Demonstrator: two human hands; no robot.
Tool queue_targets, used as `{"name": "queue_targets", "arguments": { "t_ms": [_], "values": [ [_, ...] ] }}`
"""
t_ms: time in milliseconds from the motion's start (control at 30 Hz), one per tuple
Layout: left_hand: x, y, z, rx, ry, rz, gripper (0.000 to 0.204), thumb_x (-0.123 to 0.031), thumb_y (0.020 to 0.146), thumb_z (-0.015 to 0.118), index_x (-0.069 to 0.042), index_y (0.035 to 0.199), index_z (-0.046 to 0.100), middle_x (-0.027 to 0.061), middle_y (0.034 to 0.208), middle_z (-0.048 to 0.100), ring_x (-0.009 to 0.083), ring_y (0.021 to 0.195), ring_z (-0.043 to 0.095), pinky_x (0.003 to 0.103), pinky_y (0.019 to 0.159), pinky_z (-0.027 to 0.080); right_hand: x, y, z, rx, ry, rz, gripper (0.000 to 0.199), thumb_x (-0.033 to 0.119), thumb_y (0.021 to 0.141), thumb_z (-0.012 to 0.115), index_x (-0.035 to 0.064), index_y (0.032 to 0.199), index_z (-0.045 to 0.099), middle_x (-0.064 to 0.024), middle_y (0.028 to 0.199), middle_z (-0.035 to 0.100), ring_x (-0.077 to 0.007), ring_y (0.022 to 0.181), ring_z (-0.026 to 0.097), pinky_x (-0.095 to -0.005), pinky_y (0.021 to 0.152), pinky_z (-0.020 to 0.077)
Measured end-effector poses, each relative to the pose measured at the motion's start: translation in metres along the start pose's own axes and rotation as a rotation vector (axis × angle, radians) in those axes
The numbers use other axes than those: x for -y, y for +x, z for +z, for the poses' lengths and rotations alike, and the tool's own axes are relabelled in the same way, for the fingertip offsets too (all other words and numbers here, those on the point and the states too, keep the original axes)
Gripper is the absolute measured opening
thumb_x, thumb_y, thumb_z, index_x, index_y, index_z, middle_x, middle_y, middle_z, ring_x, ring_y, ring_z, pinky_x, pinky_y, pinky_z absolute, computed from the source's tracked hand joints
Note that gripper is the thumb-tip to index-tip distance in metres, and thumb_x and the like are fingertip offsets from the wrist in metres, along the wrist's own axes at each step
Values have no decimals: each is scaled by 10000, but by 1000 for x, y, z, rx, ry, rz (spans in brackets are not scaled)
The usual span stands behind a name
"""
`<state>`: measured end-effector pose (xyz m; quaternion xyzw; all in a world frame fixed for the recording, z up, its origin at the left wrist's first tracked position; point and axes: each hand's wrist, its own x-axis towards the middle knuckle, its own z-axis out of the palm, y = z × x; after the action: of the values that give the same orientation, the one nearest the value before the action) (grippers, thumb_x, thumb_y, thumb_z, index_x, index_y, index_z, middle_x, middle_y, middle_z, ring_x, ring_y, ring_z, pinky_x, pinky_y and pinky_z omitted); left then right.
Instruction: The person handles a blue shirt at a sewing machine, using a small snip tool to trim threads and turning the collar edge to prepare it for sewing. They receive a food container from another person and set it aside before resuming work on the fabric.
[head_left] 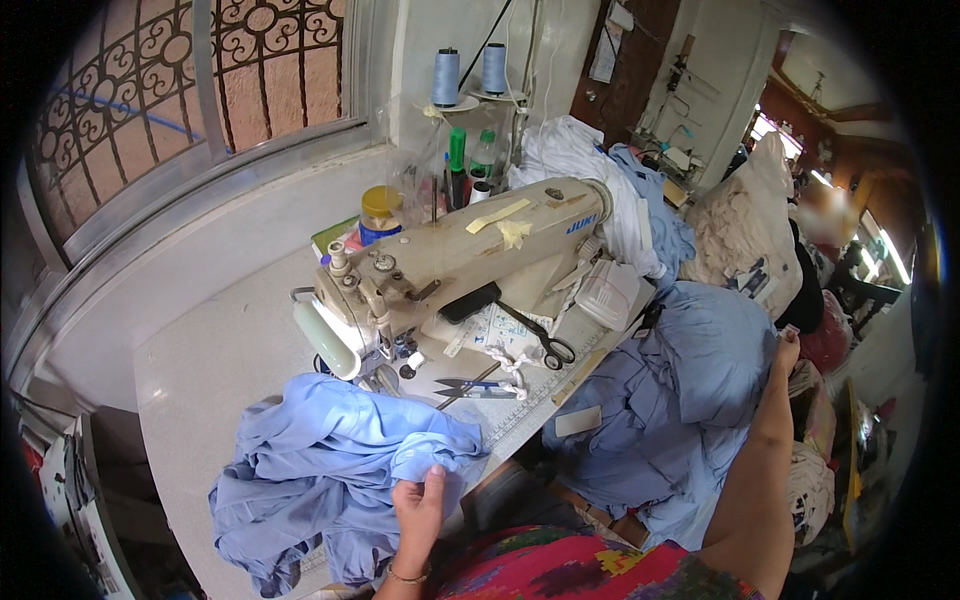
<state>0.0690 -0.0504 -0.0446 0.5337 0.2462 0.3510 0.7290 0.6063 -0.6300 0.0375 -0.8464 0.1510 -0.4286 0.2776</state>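
Note:
My left hand (420,503) pinches the near edge of a crumpled light blue cloth (320,450), thumb on top. The cloth is bunched on the sewing table (205,365), just in front of the sewing machine (480,245). Far out to the right, my right arm is stretched past a big heap of blue fabric (690,370). At its end my right hand (787,348) is closed, with something small and pale at the fingertips, too small to name. A pair of thread snips (475,388) lies beyond the cloth.
Black-handled scissors (545,340), a black case (470,302) and a clear plastic box (607,293) lie near the machine. Two blue thread cones (446,78) stand behind it. White cloth (570,155) and a beige fabric pile (740,215) are farther back. A grilled window (275,75) is at left.

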Motion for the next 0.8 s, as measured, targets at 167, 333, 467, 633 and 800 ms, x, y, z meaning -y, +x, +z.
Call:
{"name": "queue_targets", "arguments": {
  "t_ms": [167, 333, 467, 633, 800],
  "values": [
    [-5, 0, 7, -24, -6, -1, 97, -103, 848, 567, -17, 818, 600, -41, 754, 555, 38, 665, 454, 200, 586, 361, -9, -1, 18, -39, 127, -14, 298, 172, 739, 624, 29, 1001, 606, -90, 892, 645, -193, 822, 605, -297, 743, 451],
    [-4, -1, 0, -18, 39, 28, 102, -96, 851, 558, -6, 826, 601, -26, 769, 566, 49, 686, 473, 205, 608, 376, -25, -3, 34, -88, 607, 60, 248, 150, 791, 598, 1, 988, 596, -27, 852, 610, -104, 729, 557, -239, 666, 453],
    [-4, -1, 2, 4, 44, 26, 100, -65, 855, 541, 15, 864, 600, 6, 813, 591, 72, 735, 513, 221, 661, 418, -21, -16, 31, -74, 464, 34, 198, 131, 817, 558, 4, 965, 595, -28, 836, 592, -105, 720, 551, -228, 653, 451],
    [0, 0, -2, 4, 25, 14, 97, -65, 855, 539, 14, 856, 597, 2, 803, 583, 68, 729, 506, 224, 647, 414, -12, -11, 22, -130, 500, -37, 206, 151, 843, 528, -9, 961, 584, -45, 865, 580, -110, 744, 552, -227, 659, 457],
    [-4, 0, -1, 10, 69, 11, 106, -80, 856, 541, 13, 836, 589, -9, 780, 567, 62, 714, 487, 222, 632, 400, -4, -28, 24, -81, 730, 28, 212, 147, 850, 514, -26, 956, 578, -53, 876, 582, -120, 746, 557, -226, 674, 462]
  ]
}}
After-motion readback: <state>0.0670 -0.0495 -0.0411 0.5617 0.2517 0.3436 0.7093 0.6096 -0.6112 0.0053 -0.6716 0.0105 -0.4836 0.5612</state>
